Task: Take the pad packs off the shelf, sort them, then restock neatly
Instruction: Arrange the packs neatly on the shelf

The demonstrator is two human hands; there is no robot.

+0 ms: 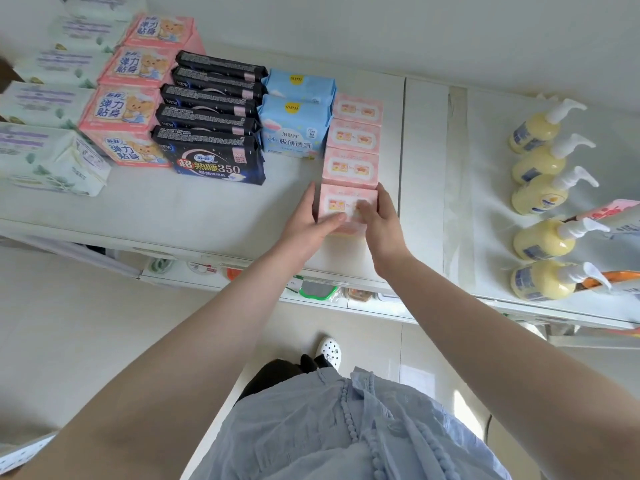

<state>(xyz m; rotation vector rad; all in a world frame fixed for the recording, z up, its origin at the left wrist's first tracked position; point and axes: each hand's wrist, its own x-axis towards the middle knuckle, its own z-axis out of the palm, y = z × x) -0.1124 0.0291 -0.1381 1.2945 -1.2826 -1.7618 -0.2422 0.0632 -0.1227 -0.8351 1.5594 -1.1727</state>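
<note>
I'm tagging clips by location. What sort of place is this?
Probably a shop aisle or stockroom. Pad packs stand in rows sorted by kind on a white shelf, identical pump bottles line up beside them, and both hands set a pink pack in line.

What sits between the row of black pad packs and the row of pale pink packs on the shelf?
In the head view, two light blue packs, one behind the other, fill the gap between the black packs and the pale pink packs.
</note>
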